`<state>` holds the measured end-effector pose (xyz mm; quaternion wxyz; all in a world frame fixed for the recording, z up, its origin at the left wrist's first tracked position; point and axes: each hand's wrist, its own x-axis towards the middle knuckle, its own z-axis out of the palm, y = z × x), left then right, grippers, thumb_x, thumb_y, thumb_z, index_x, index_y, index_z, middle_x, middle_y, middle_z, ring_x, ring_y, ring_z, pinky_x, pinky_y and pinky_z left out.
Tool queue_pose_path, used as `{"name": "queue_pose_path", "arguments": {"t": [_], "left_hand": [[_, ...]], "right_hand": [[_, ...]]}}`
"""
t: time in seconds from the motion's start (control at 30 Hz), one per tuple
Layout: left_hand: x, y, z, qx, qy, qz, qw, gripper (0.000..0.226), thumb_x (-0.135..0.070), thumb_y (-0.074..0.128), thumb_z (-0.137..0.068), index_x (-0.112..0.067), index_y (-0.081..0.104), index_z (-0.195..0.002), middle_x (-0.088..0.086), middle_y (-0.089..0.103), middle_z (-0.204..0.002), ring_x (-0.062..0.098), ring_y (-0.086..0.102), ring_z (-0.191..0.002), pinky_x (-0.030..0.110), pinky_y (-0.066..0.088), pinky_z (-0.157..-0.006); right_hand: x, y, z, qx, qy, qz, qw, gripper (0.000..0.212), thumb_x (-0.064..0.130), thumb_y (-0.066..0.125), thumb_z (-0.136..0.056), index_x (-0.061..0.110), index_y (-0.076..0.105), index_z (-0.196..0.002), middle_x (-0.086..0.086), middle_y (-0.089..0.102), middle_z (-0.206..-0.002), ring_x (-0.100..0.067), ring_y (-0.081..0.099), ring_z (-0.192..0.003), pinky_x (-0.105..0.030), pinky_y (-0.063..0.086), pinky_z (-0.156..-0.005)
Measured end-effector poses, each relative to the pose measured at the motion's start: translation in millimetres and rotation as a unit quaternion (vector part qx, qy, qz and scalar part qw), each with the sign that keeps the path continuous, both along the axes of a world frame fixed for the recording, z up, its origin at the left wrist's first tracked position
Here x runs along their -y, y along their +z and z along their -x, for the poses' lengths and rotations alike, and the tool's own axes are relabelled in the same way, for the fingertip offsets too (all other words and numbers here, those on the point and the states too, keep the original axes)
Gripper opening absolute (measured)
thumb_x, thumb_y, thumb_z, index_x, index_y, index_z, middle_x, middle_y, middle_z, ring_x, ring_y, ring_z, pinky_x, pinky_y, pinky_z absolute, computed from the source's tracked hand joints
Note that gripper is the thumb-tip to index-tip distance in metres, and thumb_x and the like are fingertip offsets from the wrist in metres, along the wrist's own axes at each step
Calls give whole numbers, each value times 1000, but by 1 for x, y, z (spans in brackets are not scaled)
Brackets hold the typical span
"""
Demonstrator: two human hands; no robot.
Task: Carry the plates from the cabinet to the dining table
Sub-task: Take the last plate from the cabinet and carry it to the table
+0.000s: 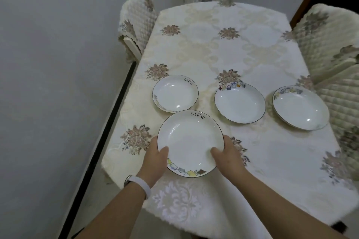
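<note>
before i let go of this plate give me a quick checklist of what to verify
1. Both hands on the rim: left hand and right hand grip the held plate at opposite sides: ok.
2. Plate level: ok.
3. Plate resting on the tablecloth: cannot tell.
4. Clear of the small plate: the rims look very close or overlapping: cannot tell.
5. Clear of the middle plate: ok.
6. Away from the table's near edge: ok.
</note>
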<state>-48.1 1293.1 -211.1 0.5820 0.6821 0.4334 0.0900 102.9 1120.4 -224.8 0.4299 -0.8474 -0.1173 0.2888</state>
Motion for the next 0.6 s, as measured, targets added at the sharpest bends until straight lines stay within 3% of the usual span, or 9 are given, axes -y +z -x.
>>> {"name": "queue_pose_path", "arguments": {"t": [0.13,0.3,0.37,0.43,0.6], "left_hand": [[-7,-15,-16,-20,-28,2,999,29,-10,47,-96,-27,50,-121,-11,64,-109,-12,60,-83,4,44,-60],[-13,-30,-23,-57,-101,-10,993,30,-14,47,-97,-33,44,-120,-22,59,-108,-15,57,-88,6,42,-65],[-17,-38,-25,-73,-129,-17,989,29,-15,47,-97,-34,43,-119,-23,59,-105,-11,57,-90,11,42,-67],[-20,-44,-28,-91,-154,-12,984,27,-16,47,-97,-34,43,-118,-20,60,-104,-6,57,-90,17,43,-67],[-29,-57,-37,-123,-194,-10,973,23,-15,48,-95,-24,47,-116,-3,66,-101,16,63,-89,35,52,-77]], "right_hand": [[0,-16,-10,10,-14,27,999,25,24,56,-82,28,49,-106,8,61,-98,-18,60,-91,-41,51,-78],[6,-31,-8,2,-34,64,997,33,28,56,-81,34,49,-112,14,61,-96,-8,58,-83,-21,38,-58],[8,-38,-5,7,-42,76,996,39,27,58,-81,31,49,-119,12,61,-97,-9,57,-82,-19,37,-58],[9,-43,-2,16,-49,83,995,43,27,58,-81,31,48,-122,12,61,-98,-13,60,-86,-26,39,-59],[14,-55,11,23,-61,81,995,58,28,58,-82,36,39,-137,19,53,-111,-11,55,-95,-31,41,-71]]}}
